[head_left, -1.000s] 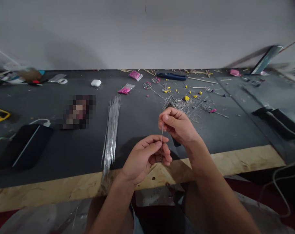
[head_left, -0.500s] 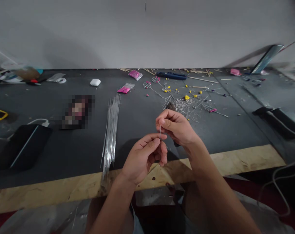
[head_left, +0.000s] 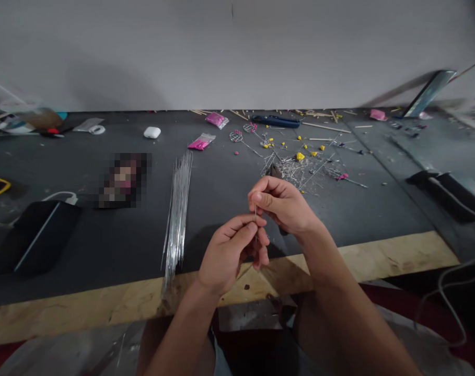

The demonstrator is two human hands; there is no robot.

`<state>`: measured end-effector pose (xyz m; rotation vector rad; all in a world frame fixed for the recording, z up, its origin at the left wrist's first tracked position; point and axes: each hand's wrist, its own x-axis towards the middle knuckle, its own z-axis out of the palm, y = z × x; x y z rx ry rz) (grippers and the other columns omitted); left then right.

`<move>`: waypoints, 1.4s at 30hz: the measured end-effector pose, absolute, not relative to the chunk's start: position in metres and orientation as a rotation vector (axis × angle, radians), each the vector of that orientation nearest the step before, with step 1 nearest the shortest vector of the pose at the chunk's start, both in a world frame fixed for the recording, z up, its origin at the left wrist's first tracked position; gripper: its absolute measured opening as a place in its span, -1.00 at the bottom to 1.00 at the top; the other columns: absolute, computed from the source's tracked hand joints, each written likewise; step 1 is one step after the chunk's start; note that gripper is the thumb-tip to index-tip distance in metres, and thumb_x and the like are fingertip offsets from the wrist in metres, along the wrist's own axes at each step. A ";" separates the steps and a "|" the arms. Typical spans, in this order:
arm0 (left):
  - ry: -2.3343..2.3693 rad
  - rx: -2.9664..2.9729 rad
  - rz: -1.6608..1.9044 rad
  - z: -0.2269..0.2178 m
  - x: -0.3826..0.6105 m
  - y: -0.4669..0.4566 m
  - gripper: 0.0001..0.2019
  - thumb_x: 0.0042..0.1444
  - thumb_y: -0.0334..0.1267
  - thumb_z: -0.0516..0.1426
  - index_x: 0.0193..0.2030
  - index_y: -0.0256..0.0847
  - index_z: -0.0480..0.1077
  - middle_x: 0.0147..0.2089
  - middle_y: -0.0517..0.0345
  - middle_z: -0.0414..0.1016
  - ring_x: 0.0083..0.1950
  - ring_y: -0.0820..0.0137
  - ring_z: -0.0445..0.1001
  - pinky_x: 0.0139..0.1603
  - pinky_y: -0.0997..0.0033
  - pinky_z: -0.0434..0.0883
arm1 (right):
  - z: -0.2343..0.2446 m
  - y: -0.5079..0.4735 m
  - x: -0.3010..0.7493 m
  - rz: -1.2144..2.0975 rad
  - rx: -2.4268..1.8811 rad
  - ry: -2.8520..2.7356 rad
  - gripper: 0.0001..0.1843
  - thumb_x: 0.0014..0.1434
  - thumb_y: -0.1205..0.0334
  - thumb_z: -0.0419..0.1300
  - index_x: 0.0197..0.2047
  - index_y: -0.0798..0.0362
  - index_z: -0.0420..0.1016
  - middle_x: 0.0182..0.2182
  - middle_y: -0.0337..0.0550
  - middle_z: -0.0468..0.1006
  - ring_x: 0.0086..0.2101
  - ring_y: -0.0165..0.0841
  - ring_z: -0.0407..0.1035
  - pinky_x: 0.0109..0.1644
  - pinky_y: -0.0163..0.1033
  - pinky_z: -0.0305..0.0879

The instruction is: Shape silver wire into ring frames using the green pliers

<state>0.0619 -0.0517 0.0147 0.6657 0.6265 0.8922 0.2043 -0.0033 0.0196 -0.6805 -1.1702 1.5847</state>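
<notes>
Above the table's front edge, my left hand (head_left: 229, 253) and my right hand (head_left: 282, 203) meet, both pinched on one thin short metal wire (head_left: 255, 213) that stands nearly upright between them. The left fingers hold its lower end, the right thumb and forefinger its top. A dark tool, partly hidden, pokes out from under my right hand (head_left: 275, 170). A long bundle of silver wires (head_left: 178, 209) lies on the black mat (head_left: 221, 188) just left of my left hand.
Behind my hands lies a scatter of cut wire bits, yellow beads (head_left: 300, 156) and pink bead packets (head_left: 201, 141). A blue tool (head_left: 276, 121), a white earbud case (head_left: 152, 132) and a black phone (head_left: 37, 235) with a cable are also on the table. Its wooden edge (head_left: 378, 256) runs in front.
Both hands drifted slightly left and closer together; the visible length of wire between them has become shorter.
</notes>
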 end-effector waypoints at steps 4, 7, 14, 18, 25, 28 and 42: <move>0.628 0.676 0.891 0.015 0.062 -0.052 -0.88 0.17 -0.35 0.05 -0.29 -0.25 0.41 -0.47 0.23 0.44 -0.60 0.54 0.43 -0.65 0.60 0.30 | 0.020 -0.004 0.205 1.615 -0.640 -1.172 -0.90 0.09 0.26 0.26 -0.41 0.08 0.44 -0.52 -0.31 0.49 -0.59 -0.58 0.28 -0.52 -0.44 0.23; 0.627 0.677 0.887 0.016 0.062 -0.052 -0.89 0.16 -0.36 0.06 -0.29 -0.26 0.42 -0.47 0.23 0.44 -0.59 0.53 0.44 -0.64 0.59 0.32 | 0.021 -0.004 0.205 1.624 -0.637 -1.173 -0.91 0.09 0.27 0.26 -0.41 0.08 0.45 -0.53 -0.31 0.49 -0.58 -0.59 0.28 -0.50 -0.45 0.24; 0.594 0.658 0.881 0.017 0.060 -0.051 -0.89 0.14 -0.37 0.10 -0.24 -0.26 0.45 -0.46 0.21 0.46 -0.56 0.51 0.46 -0.59 0.55 0.38 | 0.021 -0.003 0.207 1.632 -0.665 -1.160 -0.90 0.08 0.24 0.27 -0.40 0.08 0.46 -0.53 -0.30 0.49 -0.56 -0.58 0.28 -0.47 -0.44 0.25; 0.585 0.665 0.874 0.017 0.060 -0.051 -0.89 0.12 -0.37 0.13 -0.24 -0.26 0.47 -0.45 0.19 0.48 -0.54 0.49 0.48 -0.57 0.54 0.40 | 0.020 -0.004 0.207 1.640 -0.660 -1.163 -0.89 0.07 0.22 0.27 -0.39 0.08 0.46 -0.53 -0.31 0.49 -0.56 -0.58 0.28 -0.47 -0.44 0.25; 0.580 0.664 0.855 0.015 0.060 -0.052 -0.92 0.09 -0.35 0.16 -0.29 -0.25 0.49 -0.47 0.19 0.51 -0.55 0.48 0.49 -0.57 0.54 0.42 | 0.020 -0.005 0.208 1.666 -0.584 -1.181 -0.92 0.10 0.26 0.26 -0.38 0.08 0.46 -0.53 -0.30 0.49 -0.55 -0.58 0.30 -0.46 -0.45 0.26; 0.570 0.664 0.848 0.016 0.060 -0.052 -0.91 0.10 -0.36 0.15 -0.30 -0.25 0.49 -0.46 0.18 0.52 -0.53 0.47 0.50 -0.53 0.52 0.44 | 0.021 -0.005 0.208 1.676 -0.559 -1.187 -0.93 0.11 0.28 0.25 -0.38 0.08 0.46 -0.53 -0.30 0.50 -0.55 -0.58 0.31 -0.46 -0.46 0.26; 0.742 0.767 0.964 0.012 0.062 -0.054 -0.85 0.10 -0.29 0.16 -0.21 -0.24 0.50 -0.41 0.13 0.56 -0.46 0.43 0.51 -0.43 0.41 0.47 | 0.014 -0.005 0.206 1.675 -0.621 -1.049 -0.91 0.09 0.21 0.26 -0.35 0.04 0.47 -0.54 -0.33 0.46 -0.55 -0.56 0.28 -0.52 -0.45 0.20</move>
